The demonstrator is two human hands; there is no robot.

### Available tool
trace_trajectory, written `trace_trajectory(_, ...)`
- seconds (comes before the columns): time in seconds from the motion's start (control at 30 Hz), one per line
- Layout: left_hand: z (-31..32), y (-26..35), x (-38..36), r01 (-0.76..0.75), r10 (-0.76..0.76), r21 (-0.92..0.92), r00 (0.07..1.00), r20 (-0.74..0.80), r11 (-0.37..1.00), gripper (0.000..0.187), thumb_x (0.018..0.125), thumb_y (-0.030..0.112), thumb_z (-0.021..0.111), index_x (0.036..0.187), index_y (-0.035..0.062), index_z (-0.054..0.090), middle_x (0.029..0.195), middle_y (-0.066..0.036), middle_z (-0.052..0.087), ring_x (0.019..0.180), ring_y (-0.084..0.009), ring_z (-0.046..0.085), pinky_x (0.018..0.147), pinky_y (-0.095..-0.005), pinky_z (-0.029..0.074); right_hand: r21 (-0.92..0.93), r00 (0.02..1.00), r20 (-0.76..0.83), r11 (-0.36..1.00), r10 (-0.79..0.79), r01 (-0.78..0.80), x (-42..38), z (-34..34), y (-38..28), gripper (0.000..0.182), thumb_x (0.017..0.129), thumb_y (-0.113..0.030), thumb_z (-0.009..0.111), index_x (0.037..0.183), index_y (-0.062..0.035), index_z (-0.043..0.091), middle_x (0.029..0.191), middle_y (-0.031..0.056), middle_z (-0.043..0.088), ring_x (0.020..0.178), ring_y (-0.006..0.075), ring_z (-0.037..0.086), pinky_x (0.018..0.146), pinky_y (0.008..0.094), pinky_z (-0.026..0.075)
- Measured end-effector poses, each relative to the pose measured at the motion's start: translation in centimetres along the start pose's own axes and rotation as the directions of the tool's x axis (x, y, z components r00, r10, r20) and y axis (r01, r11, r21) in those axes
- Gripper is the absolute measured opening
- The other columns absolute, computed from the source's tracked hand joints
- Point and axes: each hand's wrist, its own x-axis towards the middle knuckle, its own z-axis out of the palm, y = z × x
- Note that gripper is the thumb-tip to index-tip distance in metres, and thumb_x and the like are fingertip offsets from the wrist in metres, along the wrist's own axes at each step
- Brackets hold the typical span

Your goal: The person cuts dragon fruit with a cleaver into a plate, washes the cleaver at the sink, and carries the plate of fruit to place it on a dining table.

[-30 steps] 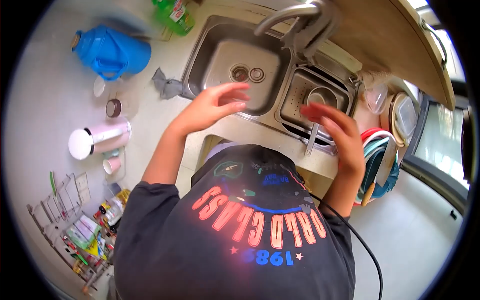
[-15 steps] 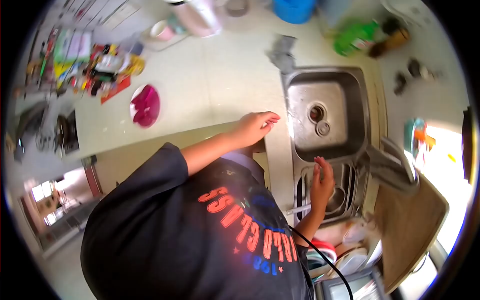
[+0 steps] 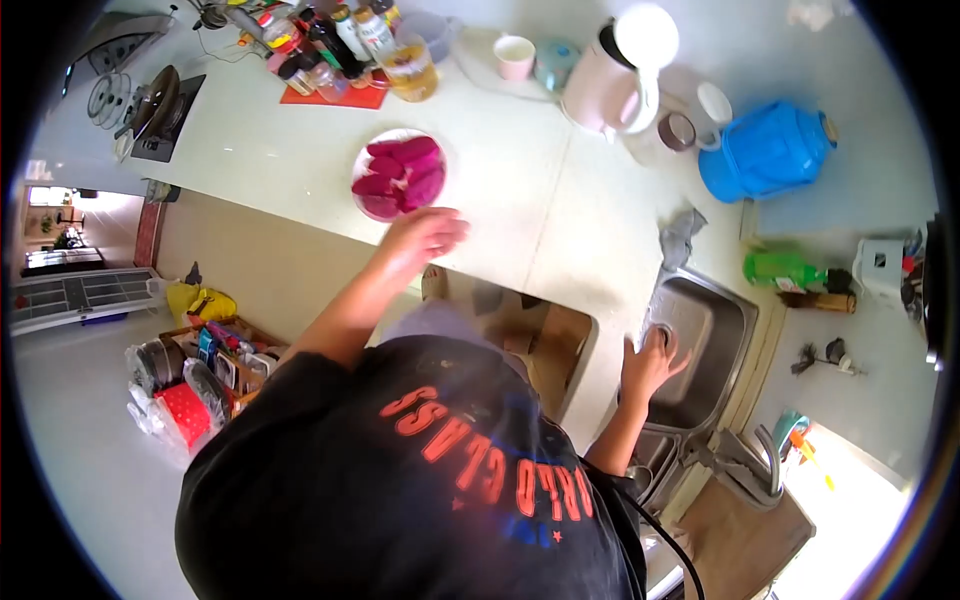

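Note:
My left hand (image 3: 427, 238) is at the counter's front edge, just below a white plate (image 3: 442, 165). Its fingers are loosely curved and hold nothing. On the plate lie several oblong magenta pieces of food (image 3: 402, 172). Over on the right, my right hand (image 3: 652, 368) overlaps the near left side of the steel sink (image 3: 715, 345). Its thumb and fingers are spread, with nothing in them. A grey cloth (image 3: 682, 237) lies at the sink's far left corner.
Along the back of the counter (image 3: 510, 210) stand bottles (image 3: 345, 40), a pink cup (image 3: 514, 58), an open-lidded pink kettle (image 3: 600, 85) and a blue jug (image 3: 765, 150). A green bottle (image 3: 785, 268) lies behind the sink. The faucet (image 3: 768, 465) is at the right, and a stove (image 3: 165, 125) at the far left.
My view has turned left and the plate now appears nearer. My left hand has moved from beside the sink to the plate, and my right hand has shifted up to the larger basin with fingers spread.

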Motion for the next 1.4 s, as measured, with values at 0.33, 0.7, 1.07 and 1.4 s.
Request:
trace_trajectory(0.33,-24.4,5.9,3.3,-0.174,0.23,0.184,0.906,-0.355,0.967,0.019,0.098,0.014,0.057,0.11,0.0055,0.068,0.102,-0.007,0.073,0.081,-0.0106,0.064,0.077,-0.0247,0.052,0.654,0.89,0.42,0.739,-0.175,-0.163,0.5,11.5,-22.1,0.031,0.097,-0.016,0.059,0.12,0.004,0.067,0.106,0.0179,0.073,0.102,0.0243,0.07,0.089,0.0339,0.052)
trace_trajectory(0.7,-29.1,2.6,11.2,-0.156,0.185,0.2,0.974,-0.131,0.967,0.023,0.099,0.011,0.055,0.114,-0.003,0.066,0.1,-0.012,0.071,0.081,-0.0155,0.069,0.073,-0.0258,0.055,0.739,0.778,0.625,0.376,-0.073,-0.559,4.5,21.4,-33.3,0.037,0.1,-0.012,0.051,0.129,0.0095,0.054,0.119,0.0198,0.065,0.107,0.0298,0.067,0.088,0.0374,0.056)
trace_trajectory(1.07,-27.2,3.0,15.7,-0.139,0.135,0.465,0.99,0.042,0.875,0.033,0.106,0.023,0.049,0.123,-0.003,0.061,0.102,-0.011,0.07,0.085,-0.0182,0.069,0.078,-0.0325,0.058,0.757,0.745,0.641,0.31,-0.184,-0.575,8.1,22.2,-34.0,0.043,0.097,-0.006,0.044,0.138,0.0097,0.046,0.123,0.0178,0.063,0.109,0.0266,0.065,0.099,0.0382,0.052)
trace_trajectory(1.4,-28.7,4.4,8.6,-0.164,0.196,0.365,0.979,-0.052,0.917,0.025,0.098,0.015,0.06,0.11,-0.0067,0.067,0.094,-0.009,0.069,0.083,-0.018,0.07,0.075,-0.0321,0.061,0.718,0.755,0.618,0.547,-0.218,-0.429,8.2,18.8,-38.7,0.04,0.101,-0.009,0.042,0.137,0.0029,0.055,0.118,0.0116,0.067,0.103,0.0202,0.066,0.09,0.0348,0.055)
